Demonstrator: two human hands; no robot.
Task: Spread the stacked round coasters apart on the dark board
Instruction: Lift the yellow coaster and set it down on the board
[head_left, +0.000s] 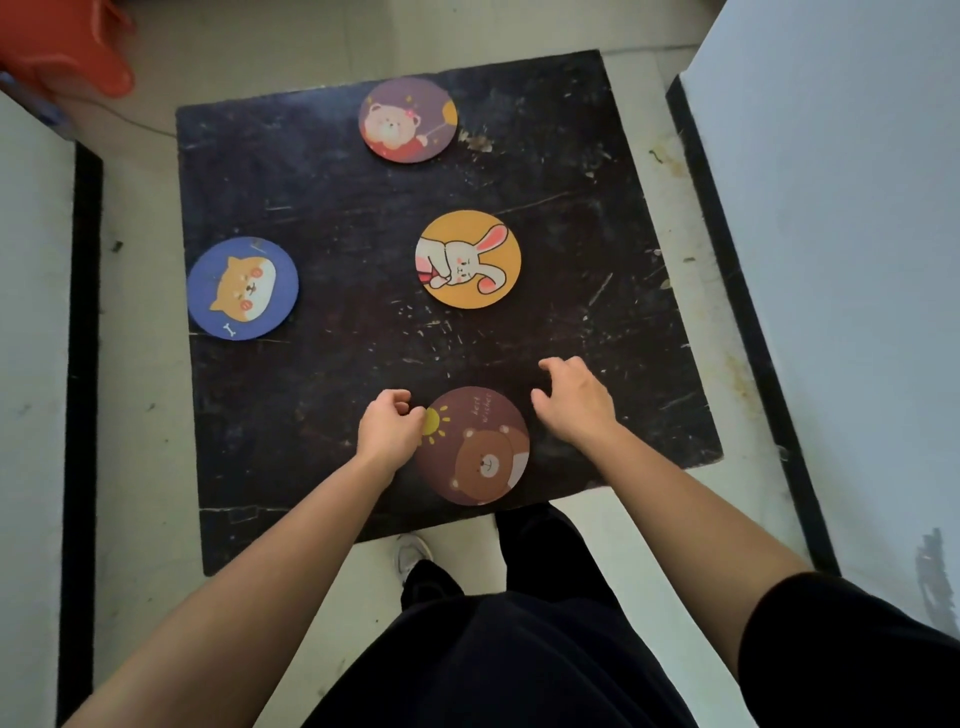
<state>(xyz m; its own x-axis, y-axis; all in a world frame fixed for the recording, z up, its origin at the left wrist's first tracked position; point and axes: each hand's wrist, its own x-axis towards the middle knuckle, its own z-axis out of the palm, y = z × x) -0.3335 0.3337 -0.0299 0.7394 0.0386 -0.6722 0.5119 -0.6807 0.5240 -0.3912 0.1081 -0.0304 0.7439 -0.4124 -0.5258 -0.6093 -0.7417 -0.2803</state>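
Several round coasters lie apart on the dark board (322, 218). A purple one with a bear (408, 120) is at the far edge, a yellow rabbit one (468, 260) near the middle, a blue dog one (242, 288) at the left edge. A brown bear coaster (475, 447) lies flat near the front edge. My left hand (388, 428) is at its left rim, fingers curled, touching the edge. My right hand (571, 397) hovers just right of it, fingers bent and apart, holding nothing.
The board rests on a pale floor. White panels with black edges stand to the left (31, 312) and right (831, 234). A red object (72, 47) sits at the top left. My legs and a white shoe (413, 553) are just below the board's front edge.
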